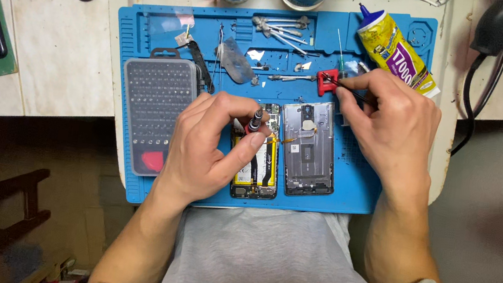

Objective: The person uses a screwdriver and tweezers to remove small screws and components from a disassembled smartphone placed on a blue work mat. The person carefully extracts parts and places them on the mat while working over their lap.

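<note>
Head | left hand grips screwdriver over opened phone | right hand pinches tweezers

Everything is placed from the opened phone, which lies on the work mat. Just right of it lies its back cover; left of it, the bit case. Behind it to the right lies a glue tube, and directly behind it, scattered swabs.
</note>
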